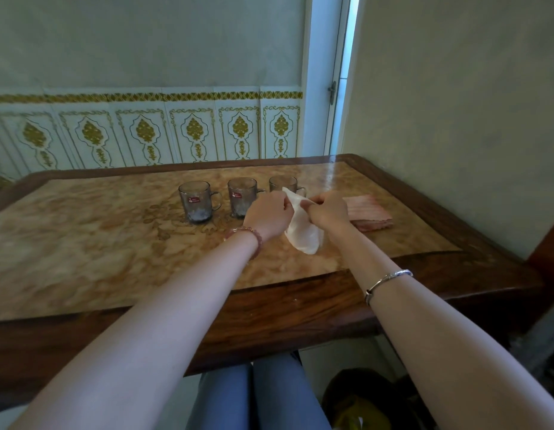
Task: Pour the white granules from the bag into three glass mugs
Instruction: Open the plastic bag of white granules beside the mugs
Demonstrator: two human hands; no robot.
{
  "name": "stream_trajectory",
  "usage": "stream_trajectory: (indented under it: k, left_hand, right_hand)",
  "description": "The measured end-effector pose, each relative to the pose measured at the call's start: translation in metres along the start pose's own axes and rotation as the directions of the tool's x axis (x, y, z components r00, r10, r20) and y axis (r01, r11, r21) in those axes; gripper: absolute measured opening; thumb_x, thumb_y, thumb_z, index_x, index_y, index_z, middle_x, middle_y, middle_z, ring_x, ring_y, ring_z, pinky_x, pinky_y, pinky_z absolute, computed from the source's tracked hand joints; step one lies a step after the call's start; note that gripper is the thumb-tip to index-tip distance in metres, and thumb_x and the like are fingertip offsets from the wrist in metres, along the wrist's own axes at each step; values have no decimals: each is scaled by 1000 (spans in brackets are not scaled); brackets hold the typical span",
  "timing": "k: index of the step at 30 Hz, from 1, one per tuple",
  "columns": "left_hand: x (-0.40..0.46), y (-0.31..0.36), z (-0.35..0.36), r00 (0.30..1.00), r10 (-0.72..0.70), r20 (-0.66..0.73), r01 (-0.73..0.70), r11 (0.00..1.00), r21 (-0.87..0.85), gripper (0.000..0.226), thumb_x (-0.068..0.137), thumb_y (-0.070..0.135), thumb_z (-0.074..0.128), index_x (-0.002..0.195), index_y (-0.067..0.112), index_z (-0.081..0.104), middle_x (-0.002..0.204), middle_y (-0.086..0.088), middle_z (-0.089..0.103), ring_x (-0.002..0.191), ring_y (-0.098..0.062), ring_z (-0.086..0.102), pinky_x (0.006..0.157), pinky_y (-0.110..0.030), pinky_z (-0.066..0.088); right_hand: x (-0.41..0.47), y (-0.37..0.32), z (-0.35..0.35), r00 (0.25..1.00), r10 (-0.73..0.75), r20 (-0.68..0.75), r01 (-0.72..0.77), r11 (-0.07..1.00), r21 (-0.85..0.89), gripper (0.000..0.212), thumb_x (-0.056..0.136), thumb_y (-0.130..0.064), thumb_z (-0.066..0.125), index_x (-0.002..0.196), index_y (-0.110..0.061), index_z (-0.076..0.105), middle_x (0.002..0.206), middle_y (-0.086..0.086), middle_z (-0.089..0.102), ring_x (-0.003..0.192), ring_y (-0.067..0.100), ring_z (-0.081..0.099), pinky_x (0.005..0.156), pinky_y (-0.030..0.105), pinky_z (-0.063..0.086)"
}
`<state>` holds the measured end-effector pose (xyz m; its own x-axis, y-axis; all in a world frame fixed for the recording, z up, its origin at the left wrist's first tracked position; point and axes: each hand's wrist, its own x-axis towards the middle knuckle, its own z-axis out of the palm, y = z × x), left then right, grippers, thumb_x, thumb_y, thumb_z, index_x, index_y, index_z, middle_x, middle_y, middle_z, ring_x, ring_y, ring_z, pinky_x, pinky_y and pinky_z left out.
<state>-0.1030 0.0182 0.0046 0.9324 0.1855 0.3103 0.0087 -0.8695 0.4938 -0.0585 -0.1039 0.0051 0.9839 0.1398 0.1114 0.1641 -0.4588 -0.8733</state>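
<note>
The bench (114,243) carries three glass mugs in a row at 12 o'clock. A folded pink cloth (369,211) lies at 2 o'clock. The bag (302,231) hangs just above the bench, near the right mug (283,184). Left hand (265,217) and right hand (328,211) each pinch its mouth, probably to open it. White granules show in the left mug (196,201) and seemingly in the middle mug (242,197).
</note>
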Motion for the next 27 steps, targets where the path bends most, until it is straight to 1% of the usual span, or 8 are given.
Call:
stream_trajectory:
  k: [4,7,9,11,16,20,24,27]
  left_hand:
    - [-19,-7,-8,1000,-19,-16,19,999,32,31,94,15,40,64,13,47,65,-1,52,58,-17,50,45,-25,29]
    - [-31,-9,-14,998,-34,-48,34,999,7,34,95,17,39,62,14,44,59,0,50,53,-14,47,45,-25,27]
    - [-35,-10,-15,998,-37,-56,36,999,-20,31,95,20,39,71,9,54,65,-4,59,56,-18,53,47,-27,34]
    - [-37,-10,-14,997,-37,-60,35,999,-42,28,96,23,42,84,7,62,77,-5,67,66,-18,60,54,-28,42]
    - [-42,-6,-12,999,-18,-50,14,998,-62,24,97,23,46,99,9,64,93,-7,70,87,-21,65,74,-34,52]
    - [-43,-5,-14,999,-27,-41,24,997,-71,28,97,18,42,105,7,67,105,-11,69,99,-25,63,85,-38,52]
    - [-43,-6,-13,999,6,-50,-9,998,-60,27,97,16,44,109,7,68,112,-11,68,106,-25,62,90,-37,50]
    - [-42,-8,-13,999,4,-48,-6,998,-60,27,97,17,45,111,8,67,113,-11,68,105,-25,62,90,-37,50]
  right_hand:
    - [-18,-7,4,998,-38,41,39,999,-22,32,93,-20,63,102,10,67,100,27,69,82,31,66,78,43,52]
    - [-28,-10,7,998,-44,51,46,998,-31,34,94,-21,62,106,11,65,100,29,68,76,25,59,87,48,52]
    - [-33,-9,7,997,-20,79,23,999,-39,31,95,-21,59,102,9,65,86,24,64,76,23,56,80,43,53]
    - [-35,-9,4,995,-2,96,6,999,-49,22,96,-21,57,91,0,63,82,16,56,74,23,53,67,37,46]
    - [-34,-8,-1,984,78,159,-70,996,-54,21,94,-24,61,91,-3,63,78,9,58,66,20,53,60,28,43]
    - [-35,-13,-5,922,228,312,-285,947,148,20,91,-14,66,75,-9,56,65,2,50,54,9,44,37,16,36]
    - [-33,-18,-9,883,285,373,-358,923,142,15,90,-9,65,77,-8,57,58,1,42,48,8,35,43,16,29]
    - [-30,-21,-8,858,310,410,-401,902,158,10,91,-5,62,82,-9,58,56,-1,39,41,4,33,37,13,27]
